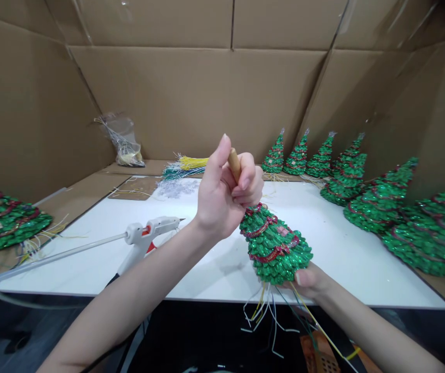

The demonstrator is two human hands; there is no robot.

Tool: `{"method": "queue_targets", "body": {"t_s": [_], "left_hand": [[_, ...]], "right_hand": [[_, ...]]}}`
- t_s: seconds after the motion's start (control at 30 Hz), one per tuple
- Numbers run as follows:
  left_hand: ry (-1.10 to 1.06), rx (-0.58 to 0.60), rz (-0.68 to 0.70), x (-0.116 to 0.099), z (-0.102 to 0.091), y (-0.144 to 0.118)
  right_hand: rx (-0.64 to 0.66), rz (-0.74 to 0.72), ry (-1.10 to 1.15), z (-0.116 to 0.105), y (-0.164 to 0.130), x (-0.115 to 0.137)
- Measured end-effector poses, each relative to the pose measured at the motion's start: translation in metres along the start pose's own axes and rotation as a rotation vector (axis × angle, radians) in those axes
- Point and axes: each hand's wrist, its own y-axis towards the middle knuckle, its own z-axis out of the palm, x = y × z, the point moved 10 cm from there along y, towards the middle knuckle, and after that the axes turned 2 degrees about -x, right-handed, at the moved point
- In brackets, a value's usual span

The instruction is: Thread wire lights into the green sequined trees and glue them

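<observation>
A small green Christmas tree (pixel 278 248) with red garlands leans toward the upper left above the front edge of the white board. Under its base, my right hand (pixel 310 280) grips the rim, thumb on the near side. Thin white, yellow and green wires (pixel 271 311) dangle from the bottom. My left hand (pixel 226 191) is wrapped round a tool with a light wooden handle (pixel 234 165) at the treetop. The tool's working end is hidden behind the fingers and tree, so I cannot tell its kind.
A white glue gun (pixel 144 241) with a long glue stick lies left on the white board (pixel 214 280). Several finished-looking trees (pixel 379 199) line the right side; another tree (pixel 6 217) stands left. Wire bundles (pixel 187 165) and a plastic bag (pixel 123 140) sit at the back by cardboard walls.
</observation>
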Motion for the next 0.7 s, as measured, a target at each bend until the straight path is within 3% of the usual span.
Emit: {"method": "queue_targets", "body": {"t_s": [0.2, 0.4, 0.7], "left_hand": [[-0.012, 0.011, -0.022, 0.005, -0.004, 0.005], [0.030, 0.002, -0.106, 0.014, -0.006, 0.013], [-0.055, -0.032, -0.194, 0.029, -0.033, 0.004]], "right_hand": [[-0.049, 0.018, -0.017, -0.012, -0.002, -0.010], [0.003, 0.030, 0.032, 0.003, 0.001, -0.008], [0.078, 0.232, 0.034, -0.001, -0.004, -0.032]]}}
